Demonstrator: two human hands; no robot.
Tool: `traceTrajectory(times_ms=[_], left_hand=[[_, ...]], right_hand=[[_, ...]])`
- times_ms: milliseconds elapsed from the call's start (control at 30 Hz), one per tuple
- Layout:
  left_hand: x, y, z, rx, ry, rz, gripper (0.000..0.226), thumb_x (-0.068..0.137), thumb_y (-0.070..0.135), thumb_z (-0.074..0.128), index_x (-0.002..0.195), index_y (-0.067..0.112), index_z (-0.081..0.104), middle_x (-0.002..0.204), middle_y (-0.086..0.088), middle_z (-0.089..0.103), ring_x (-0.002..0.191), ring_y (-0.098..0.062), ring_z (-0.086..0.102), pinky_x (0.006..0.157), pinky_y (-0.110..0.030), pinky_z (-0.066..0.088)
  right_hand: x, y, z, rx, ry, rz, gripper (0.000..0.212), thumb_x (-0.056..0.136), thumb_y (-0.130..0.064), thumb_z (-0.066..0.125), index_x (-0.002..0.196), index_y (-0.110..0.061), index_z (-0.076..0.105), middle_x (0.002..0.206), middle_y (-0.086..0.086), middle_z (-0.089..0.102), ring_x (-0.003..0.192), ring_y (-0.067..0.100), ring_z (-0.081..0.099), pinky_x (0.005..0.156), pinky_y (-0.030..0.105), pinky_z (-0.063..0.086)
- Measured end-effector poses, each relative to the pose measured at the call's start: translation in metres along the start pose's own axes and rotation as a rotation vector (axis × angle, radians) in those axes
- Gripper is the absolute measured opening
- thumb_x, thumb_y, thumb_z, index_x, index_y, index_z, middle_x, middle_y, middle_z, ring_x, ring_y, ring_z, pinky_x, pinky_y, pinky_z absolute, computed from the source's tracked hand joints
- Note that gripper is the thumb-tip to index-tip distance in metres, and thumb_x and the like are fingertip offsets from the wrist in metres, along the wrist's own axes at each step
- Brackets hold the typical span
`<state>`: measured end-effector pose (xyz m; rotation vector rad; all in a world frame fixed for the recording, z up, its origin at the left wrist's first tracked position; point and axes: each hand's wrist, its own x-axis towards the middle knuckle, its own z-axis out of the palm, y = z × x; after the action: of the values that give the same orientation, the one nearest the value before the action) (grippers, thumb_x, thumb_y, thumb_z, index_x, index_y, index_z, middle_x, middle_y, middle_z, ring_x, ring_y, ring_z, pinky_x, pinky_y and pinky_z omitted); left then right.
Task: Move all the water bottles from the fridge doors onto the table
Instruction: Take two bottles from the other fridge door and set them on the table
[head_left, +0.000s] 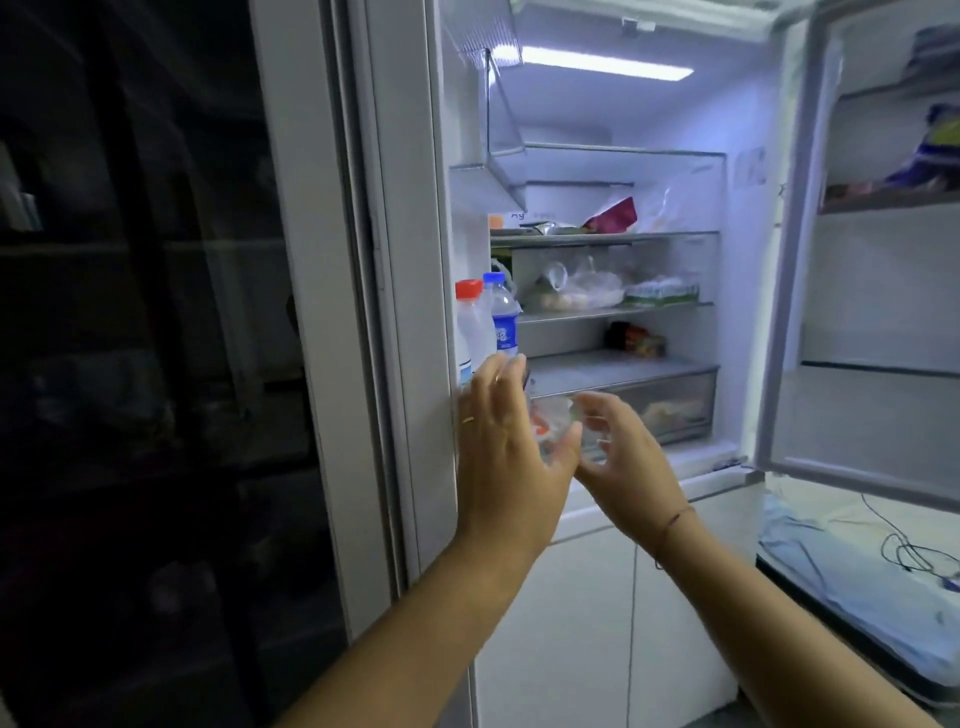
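The left hand (506, 441), open, and the right hand (618, 447), open and curled, sit mid-frame. Two upright water bottles (475, 327) stand directly above the left hand, which is nearer.

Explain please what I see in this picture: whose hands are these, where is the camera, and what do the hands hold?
There is no machine here. A person wears one camera on the head, so the picture looks forward and down along both bare arms.

In front stands an open fridge, lit inside, with food in bags on its shelves. In the left door stand two water bottles: one with a red cap and one with a blue cap.

The left hand, with a ring, is raised close to these bottles. The right hand is beside it, fingers curled. Between the hands shows something clear with a red spot, perhaps another bottle; it is blurred, so I cannot tell whether either hand grips it.

At the lower right lies a surface with a light cloth and cables.
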<state>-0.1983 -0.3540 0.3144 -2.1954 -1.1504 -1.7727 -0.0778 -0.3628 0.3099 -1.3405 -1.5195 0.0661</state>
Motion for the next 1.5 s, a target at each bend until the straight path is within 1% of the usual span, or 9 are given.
traceTrajectory(times_ms=[133,333,633,767,867,967,1100,1267,1500], left_hand=[[0.004,-0.001,0.020,0.056,0.096,-0.038,0.064,0.085,0.050,0.048,0.137,0.017,0.032,0.144,-0.013,0.041,0.132,-0.024,0.032,0.105,-0.041,0.044],[0.010,-0.010,0.040,0.103,0.143,-0.092,0.068,0.084,0.055,0.044,0.141,0.024,0.024,0.154,-0.005,0.024,0.140,-0.021,0.026,0.106,-0.040,0.043],[0.021,-0.011,0.063,0.375,0.257,-0.237,0.082,0.082,0.057,0.040,0.150,0.024,0.011,0.161,0.004,0.000,0.132,0.021,-0.018,0.102,-0.010,0.004],[0.030,-0.011,0.070,0.459,0.334,-0.330,0.088,0.084,0.053,0.055,0.151,0.028,0.003,0.161,0.009,-0.006,0.138,0.012,-0.010,0.107,-0.012,0.003],[0.037,-0.007,0.073,0.517,0.360,-0.462,0.092,0.087,0.041,0.063,0.153,0.019,0.003,0.162,0.003,-0.003,0.148,-0.012,0.008,0.117,-0.026,0.018],[0.045,0.000,0.074,0.560,0.384,-0.568,0.092,0.088,0.041,0.061,0.154,0.018,0.001,0.162,0.001,0.006,0.148,-0.019,0.018,0.116,-0.039,0.031],[0.055,-0.002,0.072,0.665,0.320,-0.695,0.090,0.090,0.045,0.058,0.153,0.017,0.000,0.160,-0.001,0.012,0.146,-0.018,0.017,0.116,-0.030,0.022],[0.057,-0.009,0.065,0.787,0.232,-0.758,0.084,0.087,0.052,0.057,0.149,0.014,0.015,0.145,-0.006,0.036,0.132,-0.022,0.041,0.106,-0.039,0.043],[0.053,-0.015,0.071,0.931,0.246,-0.742,0.075,0.084,0.052,0.061,0.139,0.013,0.027,0.124,-0.004,0.039,0.116,-0.016,0.046,0.092,-0.028,0.050]], right_hand=[[0.033,0.013,0.011,0.093,-0.023,0.013,0.057,0.079,-0.029,0.073,0.129,-0.016,0.049,0.121,-0.003,0.053,0.104,0.007,0.052,0.082,0.008,0.039],[0.080,0.028,0.037,0.191,-0.120,-0.084,0.059,0.079,-0.037,0.070,0.130,-0.020,0.044,0.132,-0.001,0.052,0.117,0.007,0.047,0.101,0.031,0.044],[0.134,0.039,0.077,0.413,-0.344,-0.180,0.066,0.078,-0.039,0.070,0.134,-0.020,0.041,0.132,-0.003,0.052,0.116,0.009,0.050,0.098,0.032,0.046],[0.146,0.042,0.081,0.503,-0.430,-0.179,0.070,0.076,-0.036,0.073,0.135,-0.020,0.038,0.130,-0.001,0.054,0.114,0.013,0.054,0.096,0.039,0.050],[0.151,0.043,0.083,0.540,-0.512,-0.197,0.073,0.075,-0.036,0.073,0.136,-0.020,0.036,0.130,0.000,0.054,0.113,0.017,0.056,0.095,0.042,0.052],[0.153,0.046,0.083,0.566,-0.556,-0.224,0.072,0.075,-0.036,0.074,0.135,-0.021,0.036,0.125,-0.004,0.055,0.105,0.013,0.055,0.092,0.034,0.051],[0.156,0.048,0.087,0.585,-0.574,-0.244,0.072,0.072,-0.042,0.075,0.130,-0.022,0.040,0.127,-0.004,0.055,0.109,0.012,0.055,0.094,0.038,0.052],[0.158,0.051,0.088,0.584,-0.609,-0.266,0.073,0.072,-0.042,0.075,0.133,-0.022,0.039,0.131,-0.002,0.054,0.117,0.017,0.054,0.096,0.041,0.051],[0.163,0.055,0.086,0.537,-0.655,-0.253,0.066,0.074,-0.040,0.073,0.129,-0.017,0.044,0.122,0.004,0.063,0.109,0.020,0.060,0.087,0.034,0.053]])
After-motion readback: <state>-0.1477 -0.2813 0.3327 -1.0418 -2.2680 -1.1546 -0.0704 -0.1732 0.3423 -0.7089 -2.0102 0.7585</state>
